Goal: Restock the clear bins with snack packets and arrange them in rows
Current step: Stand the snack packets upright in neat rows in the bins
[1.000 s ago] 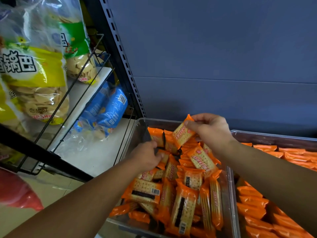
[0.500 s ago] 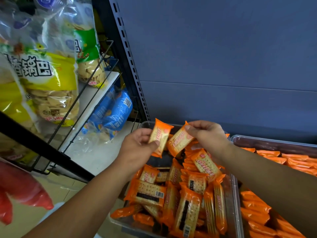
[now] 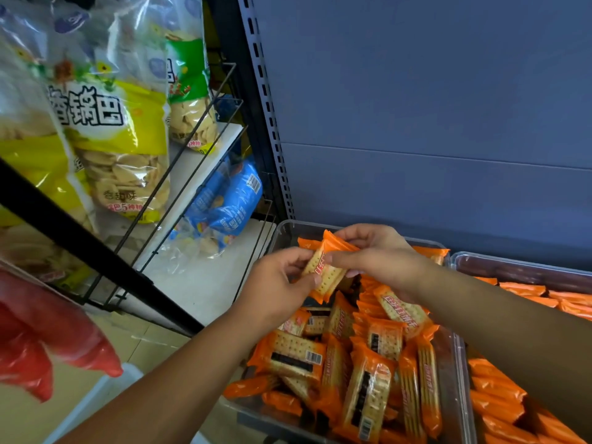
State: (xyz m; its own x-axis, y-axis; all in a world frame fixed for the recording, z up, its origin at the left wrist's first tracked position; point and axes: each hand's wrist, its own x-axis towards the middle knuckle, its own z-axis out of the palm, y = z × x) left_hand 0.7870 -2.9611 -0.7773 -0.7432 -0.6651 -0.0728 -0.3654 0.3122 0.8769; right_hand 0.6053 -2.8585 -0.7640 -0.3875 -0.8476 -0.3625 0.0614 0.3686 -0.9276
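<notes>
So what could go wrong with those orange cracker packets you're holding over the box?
The held packets are only pinched by the left hand and right hand, so one might slip and drop. They hang near the left rim of the clear bin, so it could land outside. The loose pile lies criss-cross, so pushing new ones in may crack the crackers.

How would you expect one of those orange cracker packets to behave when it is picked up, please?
Probably light: the left hand and right hand pinch the orange cracker packet with fingertips alone. Likely fairly stiff, as it looks flat in their grip, though the crackers inside could snap. Its glossy wrapper may be slippery.
</notes>
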